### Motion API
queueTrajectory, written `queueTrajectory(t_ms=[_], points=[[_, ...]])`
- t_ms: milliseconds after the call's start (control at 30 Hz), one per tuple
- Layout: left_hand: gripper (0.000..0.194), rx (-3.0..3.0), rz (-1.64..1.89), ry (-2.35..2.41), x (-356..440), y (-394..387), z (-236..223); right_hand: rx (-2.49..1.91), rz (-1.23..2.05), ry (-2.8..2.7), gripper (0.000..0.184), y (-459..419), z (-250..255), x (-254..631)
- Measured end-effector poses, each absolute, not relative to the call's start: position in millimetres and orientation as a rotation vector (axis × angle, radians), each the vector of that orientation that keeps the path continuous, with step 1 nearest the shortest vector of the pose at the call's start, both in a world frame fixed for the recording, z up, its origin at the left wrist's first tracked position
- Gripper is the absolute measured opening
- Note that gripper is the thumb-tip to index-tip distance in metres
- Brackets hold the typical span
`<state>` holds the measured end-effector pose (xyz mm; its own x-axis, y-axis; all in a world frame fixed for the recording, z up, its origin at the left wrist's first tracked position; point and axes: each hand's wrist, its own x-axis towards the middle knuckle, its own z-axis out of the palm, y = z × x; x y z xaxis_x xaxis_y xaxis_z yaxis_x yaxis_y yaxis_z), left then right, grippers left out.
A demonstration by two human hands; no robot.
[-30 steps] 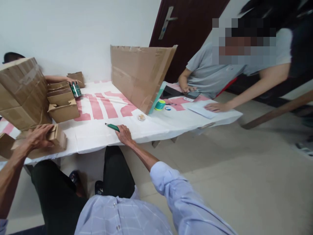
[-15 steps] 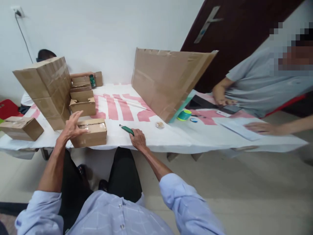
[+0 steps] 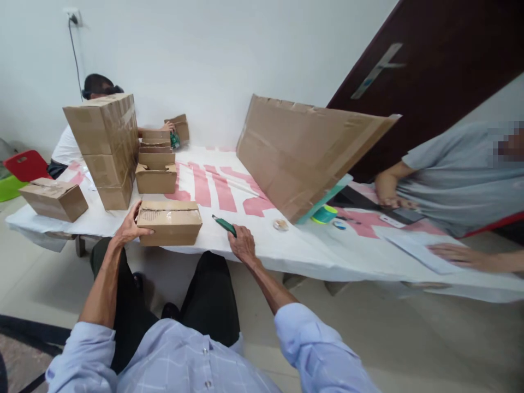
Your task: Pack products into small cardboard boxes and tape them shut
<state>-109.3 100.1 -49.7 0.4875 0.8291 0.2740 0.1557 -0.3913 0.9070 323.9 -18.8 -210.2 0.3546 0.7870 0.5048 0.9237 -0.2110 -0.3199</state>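
My left hand (image 3: 133,226) grips the left end of a closed cardboard box (image 3: 174,222) at the table's near edge, thumb along its front side and fingers behind. Clear tape shows on the box's top and right end. In my right hand (image 3: 243,243) is a green utility knife (image 3: 224,224), its tip pointing left and away from me. That hand rests low over the white table cover, to the right of the box and apart from it.
Stacked boxes (image 3: 110,147) rise at the left, with open boxes (image 3: 156,177) beside them and another box (image 3: 55,199) farther left. A large cardboard sheet (image 3: 307,153) leans mid-table, near a tape roll (image 3: 325,214). People sit at the far left and right.
My left hand has come down from above the box and now holds its left end. The box is turned slightly. The knife stays in my right hand, and the view has shifted left.
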Motion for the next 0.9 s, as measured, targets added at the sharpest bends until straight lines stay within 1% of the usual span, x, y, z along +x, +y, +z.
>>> queueTrajectory(t_ms=[133,333,433,700,900], points=[[0.14,1.835,1.001,0.828,-99.0,80.5,-62.1,-2.023,-0.318,-1.491,0.037,-20.8,-211.6,324.5],[0.114,1.839,1.063,0.888,-89.2,54.0,-70.8,-2.034,-0.327,-1.485,0.039,-22.3,-215.1,326.0],[0.105,1.854,1.071,0.877,-87.5,48.2,-71.6,-2.025,-0.333,-1.493,0.041,-23.0,-217.7,327.6],[0.086,1.918,0.99,0.853,-88.4,47.8,-67.8,-2.033,-0.321,-1.508,0.041,-23.2,-221.7,331.2],[0.08,1.894,1.039,0.903,-79.3,63.2,-63.7,-2.025,-0.315,-1.502,0.042,-25.3,-221.9,332.6]])
